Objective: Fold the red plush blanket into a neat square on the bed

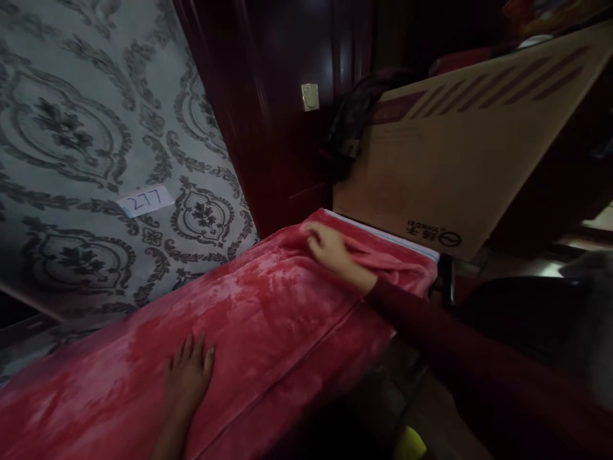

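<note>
Left hand (189,377) is nearest: flat on the red fleece blanket (268,319), palm down, fingers spread, pinching nothing. Right hand (330,248) is further out beyond it, arm in a dark red sleeve (431,332), fingers curled onto a raised fold of the blanket close to its far edge. It reads as a grab, but the thumb is hidden. The blanket lies under both hands, draped over a long surface I can't identify. A white strip (383,235) shows just past the right hand, with a cardboard box (454,166) right behind it. A "277" label (145,200) sits on the wallpaper well left of both hands, and a dark wooden door (278,96) is beyond the right hand. My read: smoothing step, left pins, right works the bunched edge. The next move calls for a pull away from the left hand with the palm weighted, so the fold flattens without dragging the whole blanket.
</note>
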{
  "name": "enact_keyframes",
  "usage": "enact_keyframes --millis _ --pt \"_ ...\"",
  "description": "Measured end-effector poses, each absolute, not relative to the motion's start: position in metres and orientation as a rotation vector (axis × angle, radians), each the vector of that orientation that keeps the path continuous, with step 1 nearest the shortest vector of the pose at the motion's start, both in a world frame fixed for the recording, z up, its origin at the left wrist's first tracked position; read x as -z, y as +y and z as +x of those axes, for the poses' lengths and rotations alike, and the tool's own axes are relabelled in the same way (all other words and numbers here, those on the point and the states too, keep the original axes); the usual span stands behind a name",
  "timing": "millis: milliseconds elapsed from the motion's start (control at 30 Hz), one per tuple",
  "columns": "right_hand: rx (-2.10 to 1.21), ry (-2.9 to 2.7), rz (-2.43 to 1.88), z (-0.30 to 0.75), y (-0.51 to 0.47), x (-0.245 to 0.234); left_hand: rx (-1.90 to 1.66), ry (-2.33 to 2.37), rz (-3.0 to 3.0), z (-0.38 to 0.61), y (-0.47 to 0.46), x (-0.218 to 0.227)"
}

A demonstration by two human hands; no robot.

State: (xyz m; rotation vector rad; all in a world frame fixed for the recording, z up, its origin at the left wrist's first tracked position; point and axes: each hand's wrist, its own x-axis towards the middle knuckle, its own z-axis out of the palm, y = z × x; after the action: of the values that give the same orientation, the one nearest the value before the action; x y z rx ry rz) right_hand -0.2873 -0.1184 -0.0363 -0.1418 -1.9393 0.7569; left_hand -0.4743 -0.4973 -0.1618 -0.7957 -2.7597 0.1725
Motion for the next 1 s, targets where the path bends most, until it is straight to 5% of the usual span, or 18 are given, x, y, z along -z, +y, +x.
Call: enact_keyframes --millis 167,333,500,767,1000 --pt "-0.664 -2.413 0.139 -0.276 -0.257 0.12 -0.055 -2.763 -0.805 -0.467 -0.494 0.15" --pt "-0.799 -2.525 0.166 -0.241 -0.293 0.173 0.262 -2.806 -0.908 -0.452 -0.486 0.136" --pt "-0.842 -2.235 0.076 -0.168 -0.255 0.177 0.772 -2.751 -1.272 -0.408 -0.446 0.142" --pt "-0.329 -2.08 -0.625 -0.091 -0.122 0.179 1.13 -2.695 -1.211 -0.362 -0.387 0.145" --pt "-0.452 -2.038 -0.671 -0.101 -0.089 0.166 2.181 -2.351 -0.861 -0.372 -0.383 0.114"
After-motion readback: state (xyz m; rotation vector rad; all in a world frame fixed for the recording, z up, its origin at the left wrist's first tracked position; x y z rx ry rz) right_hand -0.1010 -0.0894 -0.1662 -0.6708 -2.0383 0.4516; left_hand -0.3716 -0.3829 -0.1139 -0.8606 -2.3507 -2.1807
